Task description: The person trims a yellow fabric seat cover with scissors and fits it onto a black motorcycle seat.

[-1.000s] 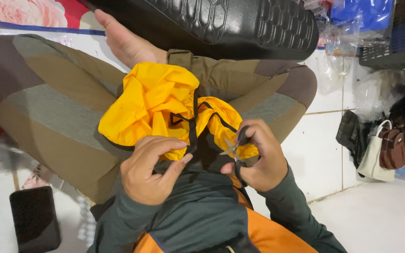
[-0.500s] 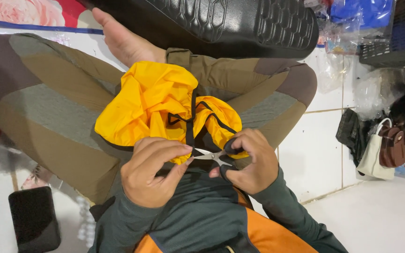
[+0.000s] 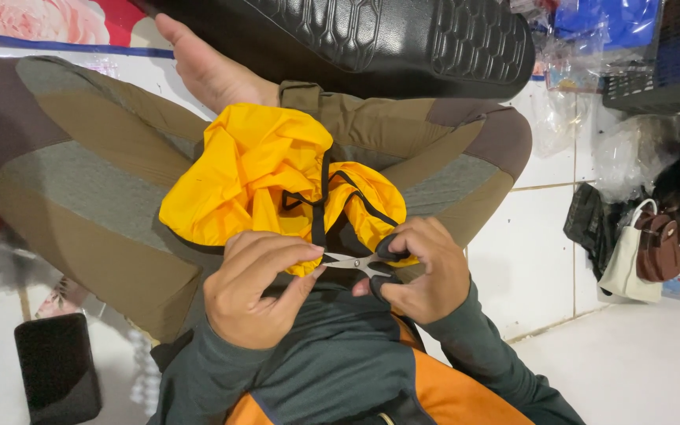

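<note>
Left hand (image 3: 257,287) pinched, right hand (image 3: 419,271) curled, fingertips nearly meeting.

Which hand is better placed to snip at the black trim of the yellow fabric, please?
The right hand: it already grips the scissors, blades pointing at the black trim, while the left hand pinches the yellow fabric.

The yellow fabric (image 3: 261,169) bunched in the lap looks thin, slick synthetic cloth with a slight sheen, heavily creased, edged by matt black binding tape (image 3: 320,205). At its 5 o'clock, the scissors (image 3: 360,264) show bright polished metal blades and black matt plastic handles. The trousers (image 3: 96,189) are soft matt cloth in olive, grey and brown panels. At 12 o'clock lies a black embossed mat (image 3: 387,39), rubbery with a dull gloss. The floor tiles (image 3: 529,260) at 3 o'clock are smooth, glossy white ceramic.
</note>
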